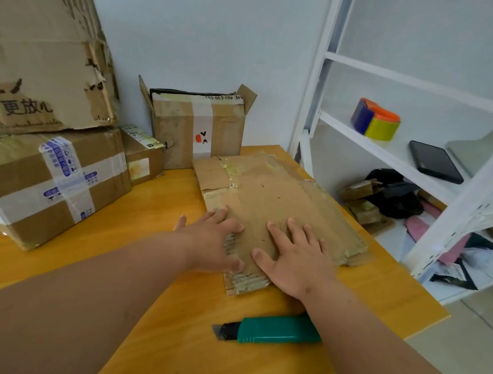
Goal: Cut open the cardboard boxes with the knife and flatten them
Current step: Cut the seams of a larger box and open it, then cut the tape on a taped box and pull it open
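While hands press cardboard (280, 203), box (197, 126) reads "400-030".

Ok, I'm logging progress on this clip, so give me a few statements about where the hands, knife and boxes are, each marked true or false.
1. Both hands, left hand and right hand, press flat on the flattened brown cardboard sheet. True.
2. The right hand grips the green-handled utility knife. False: the knife lies on the yellow wooden table, under the right forearm, held by neither hand.
3. The knife's blade end points toward the person's left. True.
4. Every box on the table has been flattened. False: the taped brown box with blue-printed labels at left is intact.
5. The brown box with raised flaps stands behind the flattened sheet. True.
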